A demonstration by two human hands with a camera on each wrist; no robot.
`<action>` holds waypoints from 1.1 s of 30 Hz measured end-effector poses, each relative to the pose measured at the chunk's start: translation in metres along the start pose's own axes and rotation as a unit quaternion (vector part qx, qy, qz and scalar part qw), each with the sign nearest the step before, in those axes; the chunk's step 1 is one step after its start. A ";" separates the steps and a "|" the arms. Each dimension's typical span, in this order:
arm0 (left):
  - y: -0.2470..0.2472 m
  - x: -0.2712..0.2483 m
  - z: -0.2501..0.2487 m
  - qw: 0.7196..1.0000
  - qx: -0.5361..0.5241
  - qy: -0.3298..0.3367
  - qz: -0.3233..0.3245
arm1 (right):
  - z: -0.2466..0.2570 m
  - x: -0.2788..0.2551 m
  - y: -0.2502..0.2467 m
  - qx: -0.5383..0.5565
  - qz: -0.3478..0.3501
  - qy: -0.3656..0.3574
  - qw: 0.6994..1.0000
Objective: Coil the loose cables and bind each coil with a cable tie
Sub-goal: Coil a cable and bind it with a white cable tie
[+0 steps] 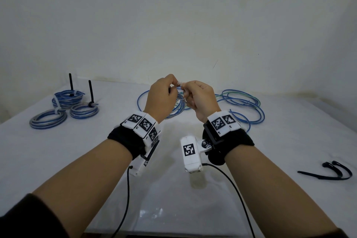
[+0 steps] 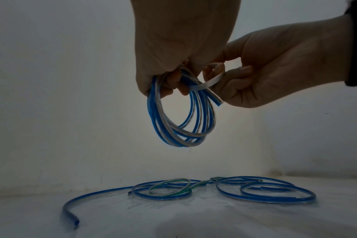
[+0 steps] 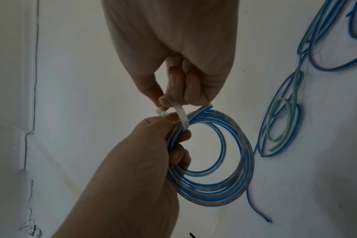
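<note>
A: Status of the blue-and-clear cable coil [image 3: 214, 161]?

B: Held above the table's [image 1: 173, 189] far-centre edge. Left hand [image 1: 161, 96] grips its strands; right hand [image 1: 201, 98] pinches the white cable tie [image 3: 181, 117] looped round them, not yet cinched.

A: Remaining?

B: Three bound coils [image 1: 63, 108] lie at the far-left corner. Loose cables [image 1: 241, 102] and black ties [image 1: 332, 172] await.

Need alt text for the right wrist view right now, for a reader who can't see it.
The left hand grips a blue-and-clear cable coil in the air while the right hand pinches a white cable tie looped over the coil's top. Loose blue cables lie on the white table behind.
</note>
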State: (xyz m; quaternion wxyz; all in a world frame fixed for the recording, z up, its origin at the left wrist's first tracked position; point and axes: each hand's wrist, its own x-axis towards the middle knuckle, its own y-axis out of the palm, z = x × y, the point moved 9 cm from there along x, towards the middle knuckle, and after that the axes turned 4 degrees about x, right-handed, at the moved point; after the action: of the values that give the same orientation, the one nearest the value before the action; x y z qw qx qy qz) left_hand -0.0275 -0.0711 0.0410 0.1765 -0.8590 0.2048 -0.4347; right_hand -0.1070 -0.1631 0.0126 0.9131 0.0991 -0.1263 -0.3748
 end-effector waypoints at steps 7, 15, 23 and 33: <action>0.003 -0.001 -0.007 0.998 0.038 0.049 0.031 | 0.000 -0.001 -0.005 0.003 -0.013 -0.032 0.999; 0.009 -0.008 0.002 0.994 -0.071 -0.018 0.083 | -0.006 0.007 -0.009 0.034 0.005 0.038 0.999; 0.020 -0.015 -0.008 0.986 -0.063 -0.002 0.154 | -0.009 0.019 -0.024 -0.047 -0.046 0.048 0.997; 0.020 -0.013 0.000 0.986 -0.087 -0.057 0.131 | -0.002 0.015 -0.014 -0.010 0.022 0.027 0.999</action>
State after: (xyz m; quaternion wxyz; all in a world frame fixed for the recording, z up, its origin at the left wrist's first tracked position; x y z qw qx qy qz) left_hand -0.0381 -0.0820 0.0225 0.1677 -0.8600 0.3427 -0.3388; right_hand -0.1054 -0.1832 0.0089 0.9250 0.0975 -0.0999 -0.3533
